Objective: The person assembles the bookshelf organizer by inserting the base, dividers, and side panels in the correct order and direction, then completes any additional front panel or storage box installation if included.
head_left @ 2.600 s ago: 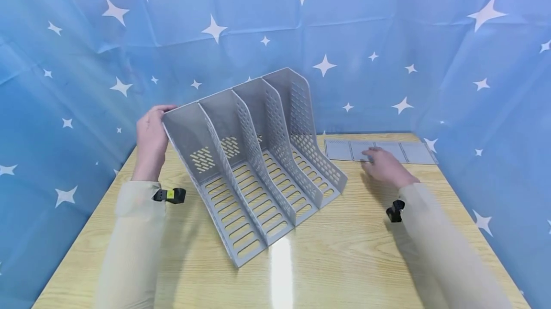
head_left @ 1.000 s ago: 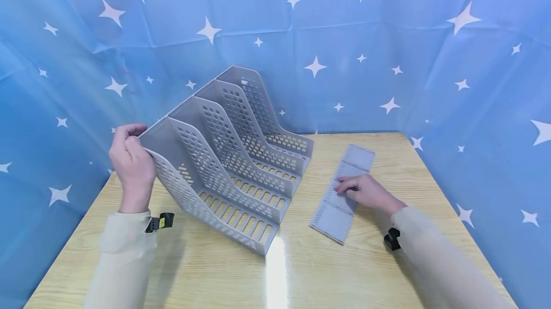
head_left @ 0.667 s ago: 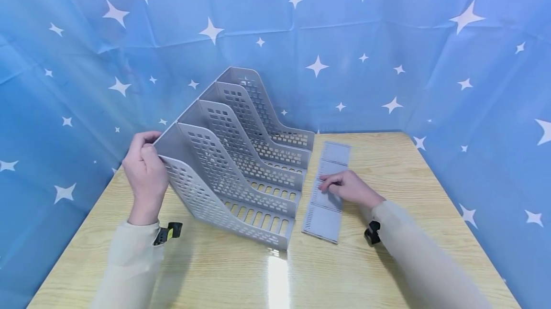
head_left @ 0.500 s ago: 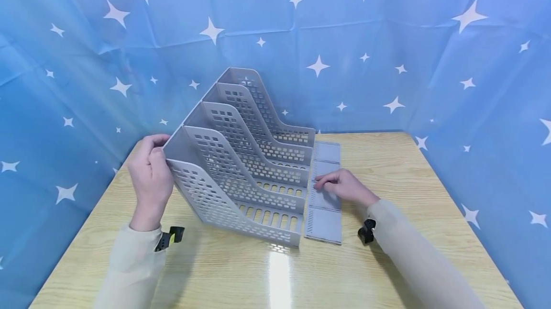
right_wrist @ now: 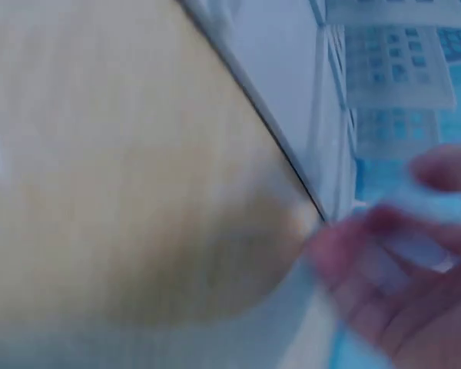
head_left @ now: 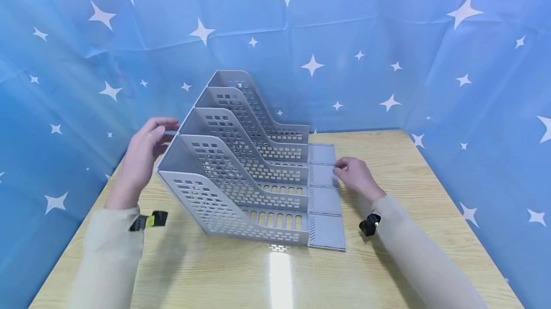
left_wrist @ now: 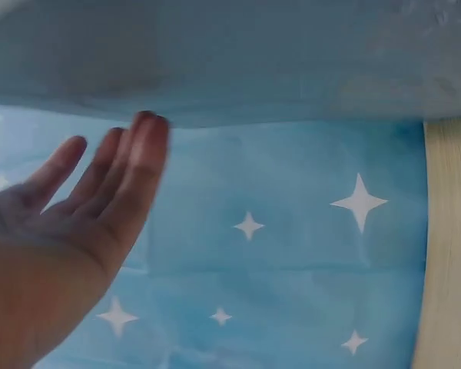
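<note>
A grey file rack [head_left: 254, 194] with upright perforated dividers stands left of centre, its openings facing right. Against its front edge lies a flat grey panel [head_left: 325, 200], scored across into sections, with a row of slanted slots along its left side. My left hand [head_left: 139, 158] is behind the rack's back wall, fingers extended, with the fingertips at that wall; the left wrist view shows them loosely straight just under it. My right hand [head_left: 357, 177] is at the panel's right edge, fingertips touching or nearly touching it. In the right wrist view its fingers are blurred and loosely bent.
The wooden table [head_left: 387, 270] carries the rack and the panel. A blue curtain [head_left: 301, 12] with white stars encloses the back and both sides. A bright reflection lies on the table in front of the rack.
The rack has turned and come down; my left hand has let go of its top corner. My right hand has turned the panel from the back right and slid it left against the rack.
</note>
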### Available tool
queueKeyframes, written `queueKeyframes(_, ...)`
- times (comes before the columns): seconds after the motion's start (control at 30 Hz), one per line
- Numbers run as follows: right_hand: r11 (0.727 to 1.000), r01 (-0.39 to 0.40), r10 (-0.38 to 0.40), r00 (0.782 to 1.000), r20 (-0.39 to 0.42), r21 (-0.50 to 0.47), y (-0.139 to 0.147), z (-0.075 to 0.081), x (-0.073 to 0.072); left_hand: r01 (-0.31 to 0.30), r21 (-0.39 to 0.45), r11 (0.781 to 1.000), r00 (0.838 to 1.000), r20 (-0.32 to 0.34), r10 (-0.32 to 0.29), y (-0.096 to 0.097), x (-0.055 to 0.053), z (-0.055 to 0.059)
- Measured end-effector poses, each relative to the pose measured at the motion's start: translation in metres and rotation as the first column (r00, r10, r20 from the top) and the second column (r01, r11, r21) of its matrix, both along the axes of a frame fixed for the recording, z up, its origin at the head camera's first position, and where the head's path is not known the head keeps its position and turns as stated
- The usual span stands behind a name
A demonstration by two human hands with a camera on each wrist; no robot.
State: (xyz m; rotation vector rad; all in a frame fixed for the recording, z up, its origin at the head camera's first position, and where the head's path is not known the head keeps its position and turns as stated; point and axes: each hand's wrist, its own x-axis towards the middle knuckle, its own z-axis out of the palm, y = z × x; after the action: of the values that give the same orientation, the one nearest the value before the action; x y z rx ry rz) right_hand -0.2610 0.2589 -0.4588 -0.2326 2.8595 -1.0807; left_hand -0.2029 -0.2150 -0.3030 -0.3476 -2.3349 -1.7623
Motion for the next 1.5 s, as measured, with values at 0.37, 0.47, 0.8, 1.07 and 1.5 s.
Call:
queueKeyframes(0.37, 0.99, 0.075, -0.111, 0.941, 0.32, 0.122, -0.02, 0.008, -0.007, 0.175, -0.212, 0.962, 0.96, 0.256, -0.118, 0.011, -0.053, 0.011)
queueKeyframes(0.47, 0.993, 0.114, -0.115, 0.916, 0.383, 0.025, -0.013, 0.007, -0.008, 0.164, -0.198, 0.966, 0.964, 0.24, -0.115, 0.014, -0.048, 0.01)
queueKeyframes(0.8, 0.993, -0.069, 0.092, 0.96, 0.266, -0.096, -0.004, 0.038, -0.002, 0.185, -0.097, 0.978, 0.956, 0.249, -0.156, 0.031, -0.028, 0.011)
queueKeyframes(1.07, 0.999, -0.048, 0.047, 0.989, 0.143, 0.009, -0.005, 0.093, 0.002, 0.198, -0.078, 0.977, 0.963, 0.201, -0.179, 0.043, -0.025, 0.006)
queueKeyframes(1.5, 0.991, -0.13, 0.122, 0.981, 0.154, 0.038, -0.011, 0.106, -0.011, 0.179, -0.094, 0.979, 0.978, 0.123, -0.167, 0.045, -0.025, 0.004)
